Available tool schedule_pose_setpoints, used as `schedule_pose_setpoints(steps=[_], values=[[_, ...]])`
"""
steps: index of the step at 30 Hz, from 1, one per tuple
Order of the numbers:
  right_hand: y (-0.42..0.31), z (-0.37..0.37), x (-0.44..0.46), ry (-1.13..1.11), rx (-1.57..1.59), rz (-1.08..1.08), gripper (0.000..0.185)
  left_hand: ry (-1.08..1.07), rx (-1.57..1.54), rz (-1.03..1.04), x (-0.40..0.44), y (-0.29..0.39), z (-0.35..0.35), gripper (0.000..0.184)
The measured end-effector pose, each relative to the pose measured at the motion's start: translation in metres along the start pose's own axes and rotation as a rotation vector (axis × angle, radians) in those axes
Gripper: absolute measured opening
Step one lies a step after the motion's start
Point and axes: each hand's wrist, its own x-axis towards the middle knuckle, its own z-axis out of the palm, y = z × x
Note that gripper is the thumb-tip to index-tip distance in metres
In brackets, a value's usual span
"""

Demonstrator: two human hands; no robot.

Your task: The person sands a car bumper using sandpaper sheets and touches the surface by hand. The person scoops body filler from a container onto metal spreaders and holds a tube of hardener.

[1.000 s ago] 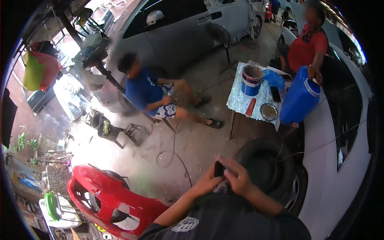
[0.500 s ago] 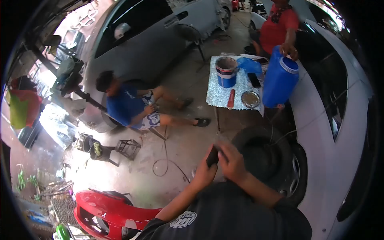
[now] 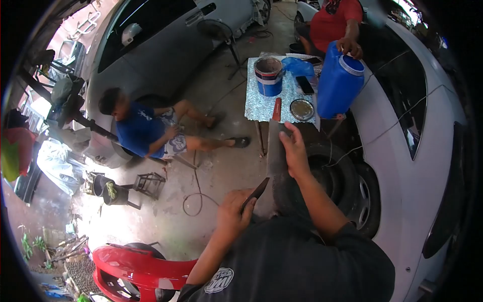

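Near the lower middle, my left hand [image 3: 234,209] is closed around a dark, flat, pointed piece [image 3: 258,193] whose tip points up and right. My right hand [image 3: 296,153] is raised further forward, its thumb and fingers at the right edge of a long dark grey strip [image 3: 276,161]. The strip stands up in front of my dark shirt; its lower end runs down towards my lap. What the strip is made of cannot be made out.
Ahead stands a foil-covered table [image 3: 254,103] with a paint can [image 3: 269,85], a red-handled tool [image 3: 277,109], a round lid [image 3: 302,109] and a phone [image 3: 304,85]. A person holds a blue jug [image 3: 334,85]. Another person [image 3: 143,126] sits left. A tyre [image 3: 322,176] and red bumper [image 3: 136,267] are near.
My hands have moved apart: the left down and left, the right forward and up. The long grey strip now shows between them. The view has shifted, so the table sits further left and higher.
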Motion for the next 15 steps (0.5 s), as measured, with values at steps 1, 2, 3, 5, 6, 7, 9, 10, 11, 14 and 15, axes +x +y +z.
schedule_pose_setpoints(steps=[1, 2, 3, 5, 6, 7, 9, 10, 11, 14, 15], values=[[0.002, 0.005, -0.005, -0.017, -0.008, -0.004, 0.047, 0.005, 0.029, 0.008, 0.002, 0.003, 0.000, 0.026], [0.005, 0.009, -0.016, -0.087, -0.025, -0.005, 0.047, 0.062, 0.024, -0.014, 0.004, 0.005, 0.000, 0.023], [0.010, 0.012, -0.034, -0.156, -0.042, -0.007, 0.047, 0.118, 0.018, -0.035, 0.007, 0.007, 0.001, 0.021], [0.017, 0.011, -0.065, -0.271, -0.048, 0.032, 0.048, 0.222, -0.041, -0.152, 0.009, 0.005, 0.005, 0.017], [0.018, 0.009, -0.078, -0.316, -0.037, 0.074, 0.049, 0.269, -0.093, -0.248, 0.007, -0.003, 0.010, 0.016], [0.014, 0.006, -0.088, -0.349, -0.067, 0.106, 0.049, 0.315, -0.147, -0.344, 0.007, -0.008, 0.014, 0.016], [0.005, -0.001, -0.108, -0.412, -0.127, 0.173, 0.049, 0.322, -0.449, -0.545, 0.010, -0.012, 0.015, 0.020], [0.010, 0.000, -0.114, -0.345, 0.081, 0.221, 0.049, 0.322, -0.601, -0.647, 0.011, -0.013, 0.016, 0.022], [0.007, -0.003, -0.113, -0.321, 0.212, 0.336, 0.047, 0.324, -0.769, -0.598, 0.011, -0.011, 0.018, 0.025], [-0.020, -0.016, -0.102, -0.262, 0.547, 0.648, 0.043, 0.294, -1.167, -0.533, 0.010, -0.003, 0.032, 0.035], [-0.027, -0.020, -0.096, -0.257, 0.622, 0.728, 0.041, 0.258, -1.226, -0.569, 0.008, 0.002, 0.033, 0.037]])
